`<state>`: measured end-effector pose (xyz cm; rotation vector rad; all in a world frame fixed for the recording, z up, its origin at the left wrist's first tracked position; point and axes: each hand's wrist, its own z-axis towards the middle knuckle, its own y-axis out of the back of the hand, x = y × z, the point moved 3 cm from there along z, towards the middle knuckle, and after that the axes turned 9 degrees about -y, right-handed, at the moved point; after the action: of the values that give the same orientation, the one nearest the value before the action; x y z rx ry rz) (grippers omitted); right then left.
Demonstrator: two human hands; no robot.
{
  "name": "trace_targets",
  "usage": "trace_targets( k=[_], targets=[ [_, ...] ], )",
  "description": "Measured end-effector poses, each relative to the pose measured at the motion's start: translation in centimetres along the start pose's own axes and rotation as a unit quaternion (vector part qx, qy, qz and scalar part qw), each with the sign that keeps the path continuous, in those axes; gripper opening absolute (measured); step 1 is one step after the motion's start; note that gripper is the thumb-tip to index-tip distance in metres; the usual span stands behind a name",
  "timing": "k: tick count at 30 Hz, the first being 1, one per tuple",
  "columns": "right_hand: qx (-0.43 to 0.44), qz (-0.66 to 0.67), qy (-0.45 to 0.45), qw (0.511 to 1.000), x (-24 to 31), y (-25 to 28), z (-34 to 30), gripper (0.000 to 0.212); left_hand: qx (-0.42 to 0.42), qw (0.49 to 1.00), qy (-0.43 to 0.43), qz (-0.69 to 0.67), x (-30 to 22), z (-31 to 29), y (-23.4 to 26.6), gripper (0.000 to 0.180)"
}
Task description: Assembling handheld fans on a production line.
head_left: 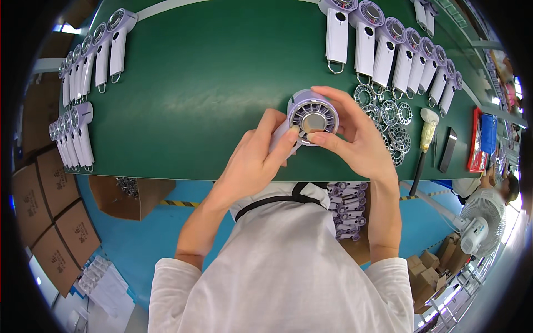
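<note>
Between both hands, above the near part of the green table, is a handheld fan (315,119) with a lilac round head and a silver disc at its centre. My left hand (256,149) wraps its white handle, the thumb lying at the lower left of the head. My right hand (358,139) grips the head from the right, with the thumb on the front ring and the fingers around the top. Just right of that hand lies a pile of silver ring grilles (391,112). Most of the handle is hidden by my left hand.
Rows of similar fans stand on the table (183,72): one group (363,50) at far right, others (117,44) at left. A mallet-like tool (428,129), a dark flat bar (447,150) and a blue bin (488,134) sit right. Below are a carton of fans (348,208) and a pedestal fan (482,219).
</note>
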<state>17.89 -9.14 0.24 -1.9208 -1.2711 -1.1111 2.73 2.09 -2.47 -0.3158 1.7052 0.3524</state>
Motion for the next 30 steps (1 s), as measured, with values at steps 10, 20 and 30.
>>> trace_targets(
  k=[10, 20, 30],
  targets=[
    [-0.056, 0.020, 0.078, 0.995, -0.2, -0.8, 0.9, 0.028, 0.000, 0.995, -0.031, 0.097, -1.3, 0.2, -0.2, 0.031],
    [-0.110, 0.028, 0.136, 0.984, -1.2, -1.1, 0.0, 0.020, -0.035, 0.990, -0.036, 0.135, -1.0, 0.0, -1.6, 0.029],
    [-0.425, -0.074, 0.123, 0.894, -2.7, 5.8, -3.2, 0.028, -0.127, 0.987, 0.081, -0.048, 1.4, 0.4, 1.5, 0.043]
  ],
)
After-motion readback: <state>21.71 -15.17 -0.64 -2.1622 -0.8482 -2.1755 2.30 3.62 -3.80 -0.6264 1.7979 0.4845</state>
